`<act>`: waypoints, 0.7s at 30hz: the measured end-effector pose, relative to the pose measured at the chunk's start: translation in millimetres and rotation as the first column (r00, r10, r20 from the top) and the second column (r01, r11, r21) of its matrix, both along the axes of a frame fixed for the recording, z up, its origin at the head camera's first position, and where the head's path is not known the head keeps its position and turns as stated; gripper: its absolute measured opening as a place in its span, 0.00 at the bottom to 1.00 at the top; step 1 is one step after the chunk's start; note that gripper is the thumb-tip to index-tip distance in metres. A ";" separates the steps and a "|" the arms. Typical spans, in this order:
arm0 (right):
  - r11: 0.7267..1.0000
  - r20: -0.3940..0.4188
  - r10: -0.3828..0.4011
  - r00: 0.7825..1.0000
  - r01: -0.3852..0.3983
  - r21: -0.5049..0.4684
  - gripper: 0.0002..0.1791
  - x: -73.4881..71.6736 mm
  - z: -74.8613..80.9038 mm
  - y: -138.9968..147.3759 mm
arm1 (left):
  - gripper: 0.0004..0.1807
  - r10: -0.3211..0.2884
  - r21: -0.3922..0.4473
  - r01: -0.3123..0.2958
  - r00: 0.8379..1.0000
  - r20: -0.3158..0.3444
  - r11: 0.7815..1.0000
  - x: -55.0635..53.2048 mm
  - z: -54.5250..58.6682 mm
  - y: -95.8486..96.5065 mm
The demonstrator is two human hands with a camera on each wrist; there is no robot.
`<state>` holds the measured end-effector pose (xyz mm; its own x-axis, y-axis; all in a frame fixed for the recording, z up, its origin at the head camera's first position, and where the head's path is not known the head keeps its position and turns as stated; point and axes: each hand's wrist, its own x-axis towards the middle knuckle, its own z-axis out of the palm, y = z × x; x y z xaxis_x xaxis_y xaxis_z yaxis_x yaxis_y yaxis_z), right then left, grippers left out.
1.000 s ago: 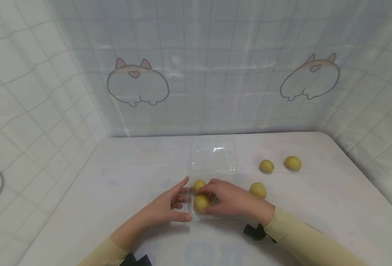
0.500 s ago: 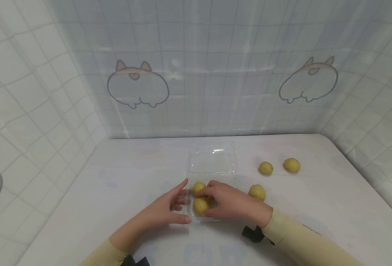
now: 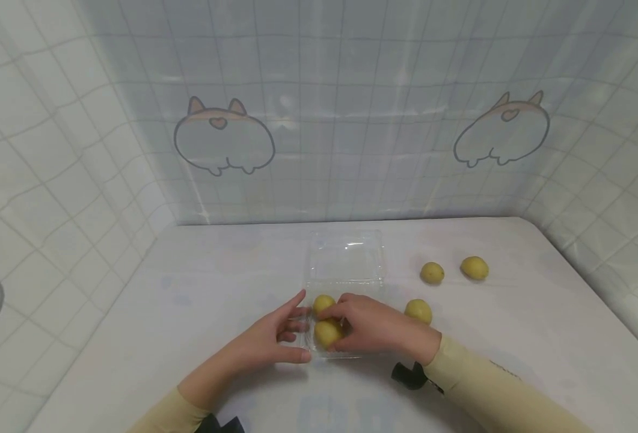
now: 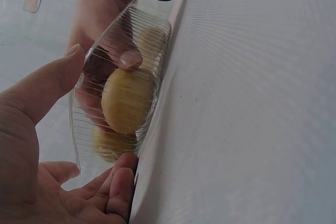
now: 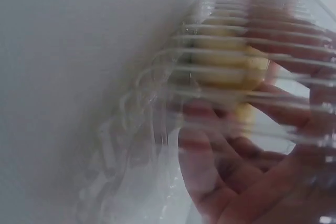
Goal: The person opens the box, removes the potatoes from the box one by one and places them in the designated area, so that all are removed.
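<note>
A clear plastic clamshell box (image 3: 347, 258) lies with its lid flipped back, and two lemons are in the left side of its base. My right hand (image 3: 370, 325) reaches into the base, thumb and fingers around the nearer lemon (image 3: 326, 334). Its index finger lies at the farther lemon (image 3: 322, 305). In the left wrist view the held lemon (image 4: 126, 102) shows through the ribbed wall, right thumb on top. My left hand (image 3: 270, 338) is at the box's left side, thumb and fingers spread, fingertips against the wall.
Three more lemons lie to the right: one beside the right wrist (image 3: 419, 311), a small lemon (image 3: 432, 273) farther back, and a larger lemon (image 3: 474, 268) at far right. The white-covered table (image 3: 216, 264) ends at a curtain of tile-patterned cloth (image 3: 329, 150).
Almost nothing differs. The view shifts slightly, while both hands and the lemons in the box keep their places.
</note>
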<state>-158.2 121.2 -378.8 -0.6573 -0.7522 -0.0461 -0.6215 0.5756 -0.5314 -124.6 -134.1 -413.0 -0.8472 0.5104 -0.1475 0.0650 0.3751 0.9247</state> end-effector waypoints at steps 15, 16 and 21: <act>0.996 0.096 0.088 0.991 -0.086 -0.022 0.28 -9.0 4.0 3.9 | 0.58 0.003 0.002 -0.003 1.000 0.004 1.000 1.9 3.5 1.5; 0.996 0.097 0.084 0.992 -0.082 -0.024 0.28 -8.8 4.1 4.2 | 0.58 0.003 0.002 -0.003 1.000 0.003 1.000 1.9 3.3 1.5; 0.997 0.109 0.074 0.991 -0.070 -0.041 0.27 -8.4 4.5 6.2 | 0.58 0.002 0.007 -0.002 1.000 -0.001 1.000 1.6 2.5 0.9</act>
<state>-166.6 127.4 -374.3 -0.5941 -0.7997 -0.0867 -0.5965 0.5103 -0.6195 -123.0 -133.2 -410.5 -0.8485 0.5094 -0.1433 0.0646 0.3686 0.9274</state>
